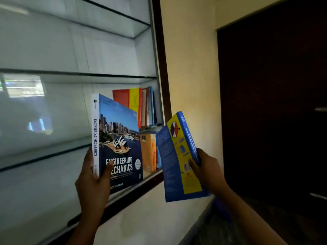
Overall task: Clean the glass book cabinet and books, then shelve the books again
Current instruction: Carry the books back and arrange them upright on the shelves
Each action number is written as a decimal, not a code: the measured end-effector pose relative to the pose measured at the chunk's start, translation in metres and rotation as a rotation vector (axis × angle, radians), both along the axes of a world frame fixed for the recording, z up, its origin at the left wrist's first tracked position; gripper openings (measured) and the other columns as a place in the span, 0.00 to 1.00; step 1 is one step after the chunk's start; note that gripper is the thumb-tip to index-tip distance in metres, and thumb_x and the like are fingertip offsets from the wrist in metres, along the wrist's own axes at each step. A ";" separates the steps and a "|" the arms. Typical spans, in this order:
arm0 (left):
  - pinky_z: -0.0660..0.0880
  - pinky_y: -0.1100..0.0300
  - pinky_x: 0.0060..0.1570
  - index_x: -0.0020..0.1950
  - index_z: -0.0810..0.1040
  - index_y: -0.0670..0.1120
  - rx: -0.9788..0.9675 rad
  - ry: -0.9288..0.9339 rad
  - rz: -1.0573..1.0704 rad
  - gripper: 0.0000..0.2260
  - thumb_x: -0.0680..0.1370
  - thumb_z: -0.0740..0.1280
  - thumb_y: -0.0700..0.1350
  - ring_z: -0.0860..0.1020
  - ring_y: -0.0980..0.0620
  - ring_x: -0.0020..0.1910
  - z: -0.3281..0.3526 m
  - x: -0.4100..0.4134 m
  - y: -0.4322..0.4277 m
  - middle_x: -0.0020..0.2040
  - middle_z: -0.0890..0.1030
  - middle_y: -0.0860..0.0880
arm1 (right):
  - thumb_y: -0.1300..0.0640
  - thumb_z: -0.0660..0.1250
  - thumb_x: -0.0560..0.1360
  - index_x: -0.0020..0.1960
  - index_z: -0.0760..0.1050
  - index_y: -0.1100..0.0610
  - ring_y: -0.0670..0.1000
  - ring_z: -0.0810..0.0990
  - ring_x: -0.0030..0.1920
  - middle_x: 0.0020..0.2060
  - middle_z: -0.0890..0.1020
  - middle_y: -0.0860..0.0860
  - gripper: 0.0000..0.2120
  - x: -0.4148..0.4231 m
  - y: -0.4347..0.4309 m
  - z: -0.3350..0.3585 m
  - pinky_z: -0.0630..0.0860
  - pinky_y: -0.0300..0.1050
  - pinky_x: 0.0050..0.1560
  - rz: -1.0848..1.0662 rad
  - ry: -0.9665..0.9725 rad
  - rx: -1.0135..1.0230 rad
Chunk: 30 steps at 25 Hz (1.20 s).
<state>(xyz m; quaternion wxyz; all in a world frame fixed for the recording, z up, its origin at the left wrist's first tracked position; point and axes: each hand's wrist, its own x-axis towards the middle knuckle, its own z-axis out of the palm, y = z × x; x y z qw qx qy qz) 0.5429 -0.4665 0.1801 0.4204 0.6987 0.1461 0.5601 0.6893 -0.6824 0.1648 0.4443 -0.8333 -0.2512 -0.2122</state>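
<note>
Left hand [93, 184]: grips the mechanics book [118, 138] at its lower spine corner, thumb on the front cover, fingers behind.
Mechanics book: upright, front cover towards the camera, held in front of the cabinet's [161, 68] lower right part, low over the bottom frame.
Right hand [207, 167]: grips the blue book [178, 156] near its lower spine edge, thumb pressed on the yellow panel beside the barcode.
Blue book: tilted, back cover towards the camera, held before the wall [191, 68] just right of the cabinet frame.
Cabinet: glass shelves inside a dark wooden frame; reflections on the glass.
Shelved books [141, 105]: a short row standing upright at the right end of one shelf, red and yellow covers outermost.
Orange book [148, 152]: upright on the level below, at the right end, partly hidden by both held books.
Door [274, 103]: dark, right of the cream wall, with two metal handles [320, 109] at the picture's edge.
</note>
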 end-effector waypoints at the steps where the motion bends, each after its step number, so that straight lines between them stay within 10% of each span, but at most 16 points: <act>1: 0.69 0.58 0.57 0.72 0.68 0.48 0.003 -0.029 0.018 0.26 0.75 0.69 0.38 0.76 0.50 0.54 0.013 0.024 0.005 0.60 0.78 0.46 | 0.54 0.62 0.78 0.65 0.68 0.57 0.55 0.81 0.50 0.55 0.81 0.56 0.17 0.028 0.011 0.015 0.75 0.44 0.45 0.013 -0.023 0.026; 16: 0.72 0.61 0.47 0.72 0.66 0.48 0.202 -0.427 0.236 0.26 0.76 0.68 0.38 0.75 0.52 0.53 0.237 0.280 0.044 0.63 0.76 0.46 | 0.56 0.62 0.78 0.65 0.70 0.59 0.55 0.79 0.55 0.58 0.79 0.55 0.16 0.318 0.129 0.255 0.70 0.38 0.48 0.382 -0.384 0.540; 21: 0.77 0.52 0.47 0.71 0.67 0.52 0.107 -0.493 0.267 0.26 0.75 0.69 0.37 0.77 0.48 0.51 0.248 0.311 0.055 0.60 0.77 0.45 | 0.57 0.61 0.78 0.64 0.69 0.61 0.60 0.77 0.56 0.58 0.78 0.59 0.16 0.382 0.170 0.319 0.74 0.56 0.56 0.462 -0.444 0.637; 30: 0.78 0.44 0.50 0.70 0.68 0.52 0.099 -0.513 0.341 0.26 0.74 0.69 0.38 0.78 0.44 0.54 0.257 0.314 0.061 0.61 0.77 0.45 | 0.56 0.60 0.79 0.67 0.65 0.61 0.62 0.76 0.59 0.60 0.76 0.61 0.18 0.407 0.241 0.374 0.73 0.52 0.54 0.398 -0.389 0.561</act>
